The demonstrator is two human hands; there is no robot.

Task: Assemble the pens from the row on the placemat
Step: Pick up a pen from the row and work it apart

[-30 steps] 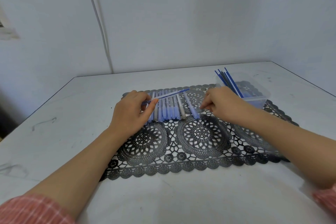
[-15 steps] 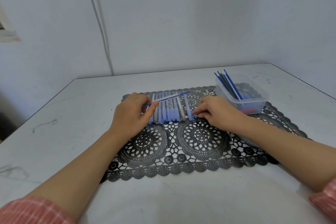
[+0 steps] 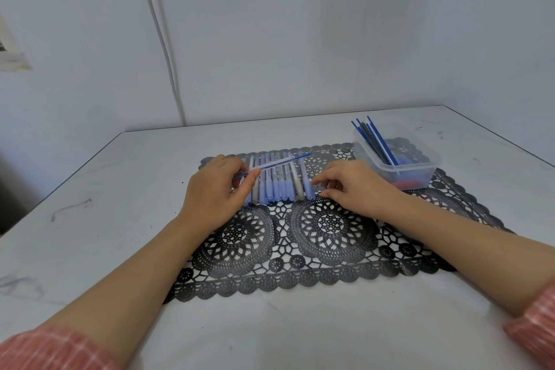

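Note:
A row of several pale blue and grey pens (image 3: 277, 182) lies side by side on the black lace placemat (image 3: 324, 237). My left hand (image 3: 216, 192) pinches a thin blue refill (image 3: 276, 163) between thumb and fingers; the refill slants up to the right above the row. My right hand (image 3: 351, 186) rests on the mat at the row's right end, its fingertips touching the rightmost pen (image 3: 307, 183). Whether it grips that pen is hard to see.
A clear plastic tub (image 3: 420, 173) with several blue and dark refills (image 3: 375, 141) stands on the mat's far right corner. The white table (image 3: 105, 234) runs to a wall behind, where a white cable (image 3: 162, 39) hangs. The table's right edge slants near the tub.
My right hand has pushed the slanted pen leftward and straightened it against the row's right end. The left hand has kept holding the refill in place.

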